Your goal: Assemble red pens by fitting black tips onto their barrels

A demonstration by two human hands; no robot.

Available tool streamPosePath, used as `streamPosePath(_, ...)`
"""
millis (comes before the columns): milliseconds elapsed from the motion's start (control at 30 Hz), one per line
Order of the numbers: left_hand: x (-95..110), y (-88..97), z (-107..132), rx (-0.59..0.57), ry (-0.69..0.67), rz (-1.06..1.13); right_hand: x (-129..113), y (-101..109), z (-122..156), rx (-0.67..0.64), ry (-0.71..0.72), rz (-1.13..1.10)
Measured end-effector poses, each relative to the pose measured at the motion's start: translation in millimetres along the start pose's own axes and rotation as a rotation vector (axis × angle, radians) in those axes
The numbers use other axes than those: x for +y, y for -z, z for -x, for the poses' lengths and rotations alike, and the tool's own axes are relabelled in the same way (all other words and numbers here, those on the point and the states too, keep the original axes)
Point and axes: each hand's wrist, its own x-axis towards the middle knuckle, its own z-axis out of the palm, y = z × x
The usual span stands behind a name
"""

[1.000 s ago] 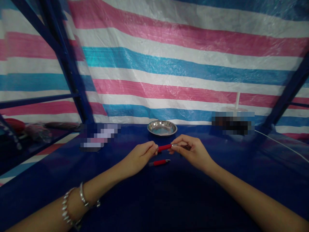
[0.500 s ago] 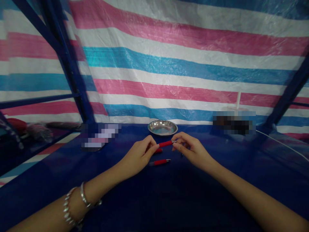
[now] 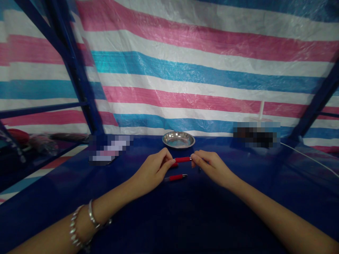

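A red pen (image 3: pixel 183 159) is held level between my two hands, just above the blue tabletop. My left hand (image 3: pixel 157 165) pinches its left end. My right hand (image 3: pixel 209 162) closes thumb and fingers on the silver tip at its right end, which is mostly covered. Another red piece (image 3: pixel 174 165) shows partly behind my left fingertips. A second red pen (image 3: pixel 176 177), with a clear grey left part and a silver right end, lies on the table nearer to me. Something small and dark (image 3: pixel 200 168) sits below my right fingers, too small to name.
A round metal dish (image 3: pixel 178 140) stands beyond my hands. A pixelated flat object (image 3: pixel 111 150) lies at the left, and a blurred dark item (image 3: pixel 256 135) with a white cable (image 3: pixel 307 153) at the right. Blue frame posts (image 3: pixel 79 81) and striped sheeting (image 3: pixel 198 77) bound the table.
My right fingers have moved down slightly and now cover the pen's silver tip, which was exposed before. The held pen has gone from slanting to nearly level. My left hand is almost still.
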Motion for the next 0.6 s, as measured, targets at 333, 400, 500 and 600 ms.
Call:
streamPosePath(333, 4, 1.0, 0, -0.022, -0.035, -0.076, 1, 0, -1, -0.03, 0.015, -0.019)
streamPosePath(400, 2, 2.5, -1, -0.035, -0.028, -0.107, 3, 1, -1, -0.021, 0.0, -0.021)
streamPosePath(500, -4, 5.7, -2, -0.057, 0.01, -0.194, 12, 6, -3, 0.027, -0.03, 0.01)
streamPosePath(600, -13, 8.4, -4, -0.1, 0.039, -0.287, 29, 14, -7, 0.087, -0.077, 0.071)
